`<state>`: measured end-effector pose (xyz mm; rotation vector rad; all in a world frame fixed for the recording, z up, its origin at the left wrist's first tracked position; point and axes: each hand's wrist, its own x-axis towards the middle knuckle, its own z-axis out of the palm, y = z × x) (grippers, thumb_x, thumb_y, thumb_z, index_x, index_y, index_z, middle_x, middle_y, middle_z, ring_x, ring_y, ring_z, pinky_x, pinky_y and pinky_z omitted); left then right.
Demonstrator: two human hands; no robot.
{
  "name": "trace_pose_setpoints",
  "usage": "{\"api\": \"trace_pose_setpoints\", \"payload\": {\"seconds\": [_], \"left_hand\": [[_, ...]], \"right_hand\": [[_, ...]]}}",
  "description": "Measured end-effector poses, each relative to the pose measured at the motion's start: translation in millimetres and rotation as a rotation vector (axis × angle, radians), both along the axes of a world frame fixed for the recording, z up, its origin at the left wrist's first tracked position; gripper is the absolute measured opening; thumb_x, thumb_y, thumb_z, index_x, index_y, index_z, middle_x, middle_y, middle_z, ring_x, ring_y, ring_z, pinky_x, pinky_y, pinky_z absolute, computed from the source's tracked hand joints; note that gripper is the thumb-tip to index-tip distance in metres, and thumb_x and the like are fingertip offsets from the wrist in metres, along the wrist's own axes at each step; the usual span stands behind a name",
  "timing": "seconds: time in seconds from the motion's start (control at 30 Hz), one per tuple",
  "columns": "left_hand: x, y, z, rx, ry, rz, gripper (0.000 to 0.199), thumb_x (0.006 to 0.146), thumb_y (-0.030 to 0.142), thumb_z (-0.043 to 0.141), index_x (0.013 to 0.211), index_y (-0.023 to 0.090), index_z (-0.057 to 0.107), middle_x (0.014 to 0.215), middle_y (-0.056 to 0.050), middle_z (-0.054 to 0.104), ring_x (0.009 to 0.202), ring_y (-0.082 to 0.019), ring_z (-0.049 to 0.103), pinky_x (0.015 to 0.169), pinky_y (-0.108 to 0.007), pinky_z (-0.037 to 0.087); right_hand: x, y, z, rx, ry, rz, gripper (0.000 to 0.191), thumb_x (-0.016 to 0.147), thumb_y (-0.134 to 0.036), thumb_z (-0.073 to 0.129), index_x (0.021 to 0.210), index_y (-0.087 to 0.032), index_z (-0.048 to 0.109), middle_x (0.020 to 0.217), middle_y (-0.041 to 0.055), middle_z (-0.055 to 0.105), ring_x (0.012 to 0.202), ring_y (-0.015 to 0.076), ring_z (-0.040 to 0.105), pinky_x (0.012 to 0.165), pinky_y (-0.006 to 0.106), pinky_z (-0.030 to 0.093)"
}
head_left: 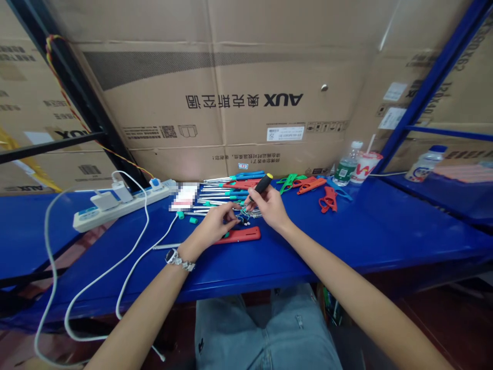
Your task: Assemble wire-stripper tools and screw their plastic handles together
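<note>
My right hand [269,205] is closed around a screwdriver [263,184] with a black handle and a yellow end, tilted with its tip down toward the left. Opposite it, the fingers of my left hand [217,222] are pinched together at a small dark part with thin wires [244,220]; what exactly they grip is hidden. Just below the hands lies a red handle [242,235] with a metal rod that reaches left under my left wrist. Behind the hands are several metal rods with blue handles [250,175] and a red handle piece.
Green, orange and red plastic pieces [328,199] lie right of my hands. A water bottle [344,167] and a drink cup [365,167] stand at the back right. A white power strip [115,208] with cables is at the left. Large cardboard boxes [231,67] wall the back.
</note>
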<state>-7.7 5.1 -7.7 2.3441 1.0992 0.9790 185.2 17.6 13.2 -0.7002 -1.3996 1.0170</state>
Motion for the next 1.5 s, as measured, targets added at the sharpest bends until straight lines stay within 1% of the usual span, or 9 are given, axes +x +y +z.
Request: {"api": "trace_pose_setpoints", "payload": {"seconds": [0.1,0.3,0.6,0.83,0.97,1.17,1.27,1.37,1.5], "left_hand": [[-0.2,1.7,-1.7,-0.004,0.003,-0.003,0.025,0.088,0.025,0.064,0.112,0.019,0.066,0.070,0.002,0.064,0.064,-0.016,0.062,0.064,-0.027,0.047],[-0.2,0.3,-0.4,-0.006,-0.010,0.007,0.028,0.088,0.026,0.063,0.115,0.019,0.065,0.073,0.000,0.067,0.068,-0.016,0.063,0.066,-0.028,0.048],[2.8,-1.7,1.4,-0.018,-0.048,-0.013,0.027,0.088,0.027,0.062,0.114,0.018,0.064,0.071,0.001,0.065,0.066,-0.015,0.062,0.066,-0.028,0.048],[1.7,-1.8,0.4,-0.034,-0.042,-0.020,0.030,0.088,0.025,0.062,0.116,0.017,0.064,0.072,0.001,0.064,0.065,-0.015,0.061,0.066,-0.028,0.048],[1.2,-1.6,-0.3,-0.026,-0.039,-0.028,0.028,0.088,0.025,0.062,0.116,0.018,0.063,0.073,0.001,0.064,0.067,-0.016,0.062,0.066,-0.029,0.048],[3.6,-2.4,-0.9,-0.029,-0.034,-0.029,0.028,0.089,0.025,0.062,0.116,0.019,0.062,0.075,0.001,0.067,0.069,-0.016,0.064,0.068,-0.030,0.049],[7.0,-4.5,-0.8,-0.060,-0.037,-0.053,0.031,0.090,0.029,0.065,0.119,0.019,0.060,0.078,0.000,0.071,0.069,-0.016,0.064,0.070,-0.030,0.050],[11.4,-9.3,1.0,-0.010,0.007,-0.033,0.042,0.089,0.039,0.072,0.124,0.020,0.060,0.088,-0.003,0.073,0.077,-0.019,0.065,0.075,-0.034,0.052],[19.5,-16.4,3.0,0.084,0.126,-0.070,0.041,0.087,0.053,0.075,0.112,0.021,0.067,0.101,-0.006,0.069,0.095,-0.025,0.064,0.086,-0.041,0.053]], "right_hand": [[-0.3,-1.7,0.0,0.010,-0.012,0.006,0.051,0.076,-0.071,0.073,0.082,-0.023,0.057,0.069,0.0005,0.071,0.053,0.0149,0.066,0.055,0.029,0.058],[0.5,-2.5,0.8,0.044,-0.007,-0.048,0.050,0.078,-0.070,0.072,0.082,-0.023,0.055,0.069,0.0003,0.070,0.054,0.0152,0.065,0.055,0.030,0.057],[0.0,-2.4,-0.5,0.074,0.008,-0.048,0.046,0.081,-0.065,0.072,0.082,-0.022,0.056,0.068,-0.0005,0.069,0.052,0.0138,0.064,0.054,0.028,0.055],[-1.6,-4.0,-2.4,0.096,-0.035,0.002,0.043,0.084,-0.063,0.071,0.085,-0.022,0.056,0.070,-0.0002,0.069,0.055,0.0141,0.065,0.057,0.029,0.056],[-1.7,-2.7,-4.5,0.099,-0.048,-0.010,0.041,0.086,-0.060,0.071,0.087,-0.023,0.055,0.070,-0.0011,0.069,0.055,0.0138,0.065,0.057,0.028,0.056],[-0.1,-0.1,-5.8,0.096,-0.021,0.017,0.042,0.086,-0.061,0.071,0.088,-0.023,0.052,0.068,-0.0035,0.067,0.052,0.0121,0.063,0.054,0.026,0.054],[4.8,0.3,-3.3,0.107,-0.015,-0.007,0.041,0.087,-0.061,0.069,0.088,-0.024,0.051,0.066,-0.0043,0.065,0.050,0.0112,0.061,0.051,0.024,0.052],[14.5,0.2,-0.1,0.127,0.001,-0.047,0.041,0.088,-0.061,0.068,0.087,-0.024,0.050,0.063,-0.0054,0.063,0.047,0.0101,0.058,0.048,0.024,0.049],[28.1,-1.2,-0.1,0.133,-0.002,-0.068,0.043,0.088,-0.062,0.068,0.089,-0.024,0.049,0.060,-0.0066,0.060,0.042,0.0093,0.053,0.042,0.023,0.044]]}}
